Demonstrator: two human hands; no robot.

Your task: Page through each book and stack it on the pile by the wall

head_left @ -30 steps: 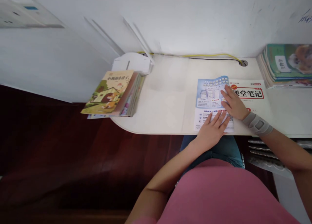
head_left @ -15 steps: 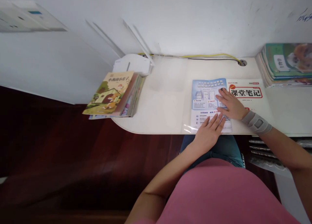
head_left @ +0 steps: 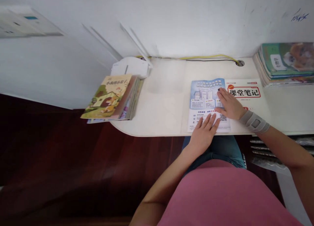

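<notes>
A blue and white leaflet (head_left: 204, 98) lies on the white desk (head_left: 164, 108), overlapping a white book with red characters (head_left: 247, 92). My left hand (head_left: 204, 131) rests flat on the leaflet's lower edge, fingers stretched out. My right hand (head_left: 228, 103) lies flat across the leaflet's right side where it meets the book, fingers extended. A grey wrist brace (head_left: 253, 122) wraps my right wrist.
A stack of picture books (head_left: 113, 98) overhangs the desk's left end, with a white holder (head_left: 131, 67) behind it. Another book stack (head_left: 284, 64) sits at the back right. A yellow cable (head_left: 208, 57) runs along the wall. Dark wooden floor lies to the left.
Both hands and the leaflet have slid a little to the left across the desk, uncovering more of the white book.
</notes>
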